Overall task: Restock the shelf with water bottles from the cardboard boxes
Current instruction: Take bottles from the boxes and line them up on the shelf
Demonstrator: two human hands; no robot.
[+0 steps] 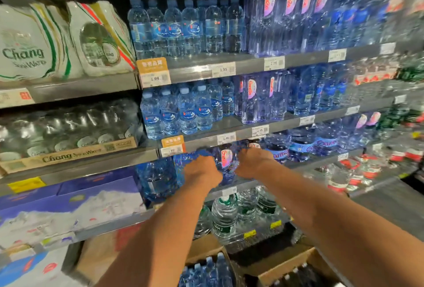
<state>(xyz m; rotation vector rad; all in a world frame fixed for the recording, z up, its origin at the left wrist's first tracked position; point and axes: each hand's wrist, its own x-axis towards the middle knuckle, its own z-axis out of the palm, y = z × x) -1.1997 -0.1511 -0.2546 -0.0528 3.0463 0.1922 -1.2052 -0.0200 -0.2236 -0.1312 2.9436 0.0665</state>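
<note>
Fingers of left hand (202, 172) and right hand (252, 162) hidden against blurred blue bottle (226, 160), grip indiscernible.

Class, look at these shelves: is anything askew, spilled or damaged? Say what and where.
Nothing looks spilled or damaged. The only unsettled item is the clear blue plastic bottle with a pink label, held between the left hand and right hand; blur hides whether it stands straight.

Chang — white pack (27, 41) | 1.99 — orange-topped tag (155, 78) | 2.59: white tag (273, 63)
</note>
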